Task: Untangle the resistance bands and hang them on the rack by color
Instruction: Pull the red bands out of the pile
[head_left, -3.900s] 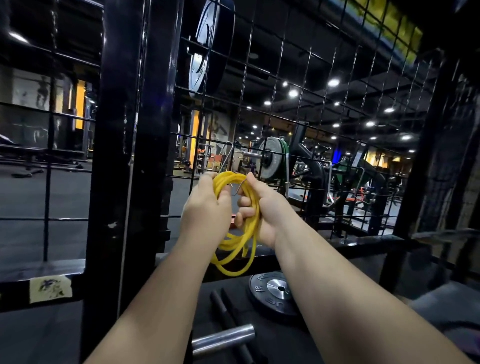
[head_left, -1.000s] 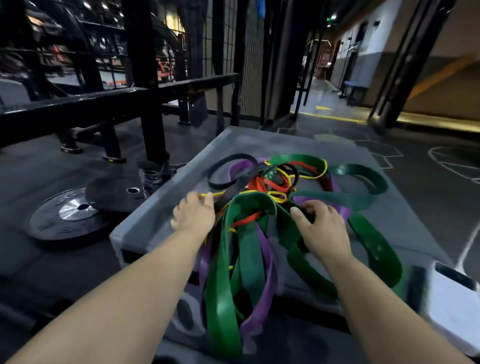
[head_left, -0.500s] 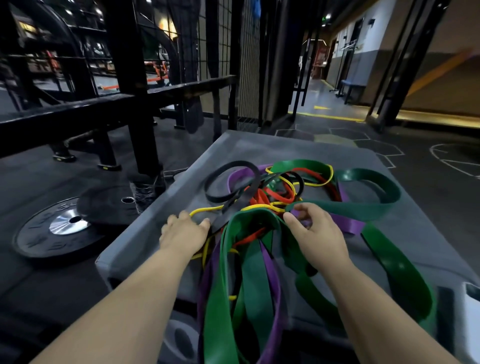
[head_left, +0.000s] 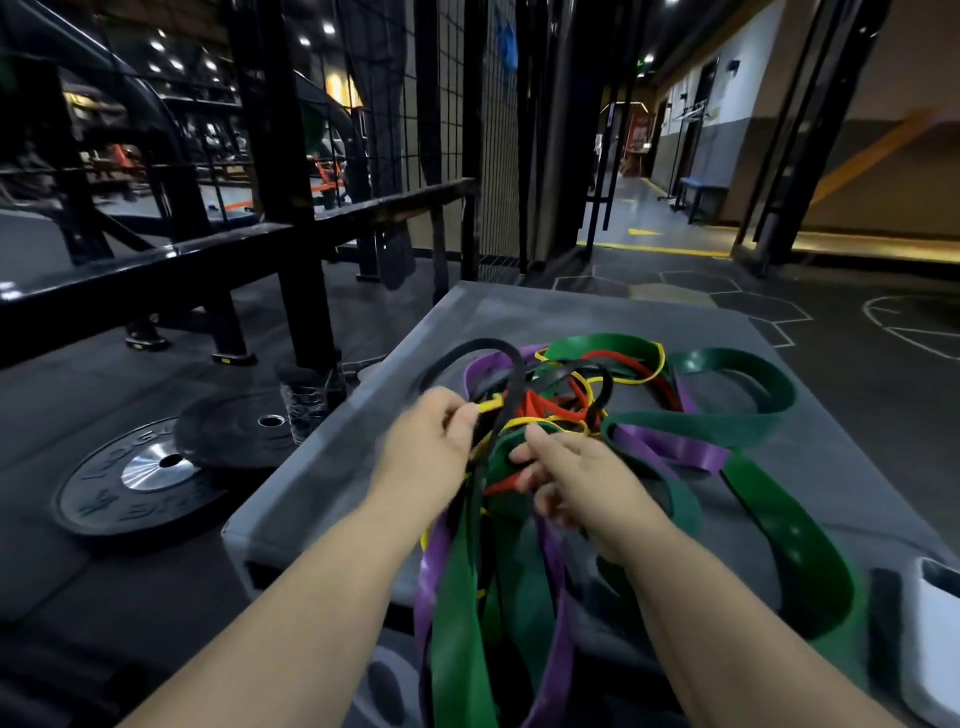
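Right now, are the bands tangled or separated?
Tangled. Green, purple, red, yellow and black bands cross through each other on the box; the left hand pinches a yellow band.

Left hand (head_left: 426, 441) blurred at the yellow band (head_left: 491, 404). Right hand (head_left: 576, 478) smeared, grip unreadable. Band tangle (head_left: 457, 649) cut off by bottom edge. White object (head_left: 935, 649) clipped at right.

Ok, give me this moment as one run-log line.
phase: untangling | left hand: pinches yellow band | right hand: in tangled bands, grip blurred | support: grey box
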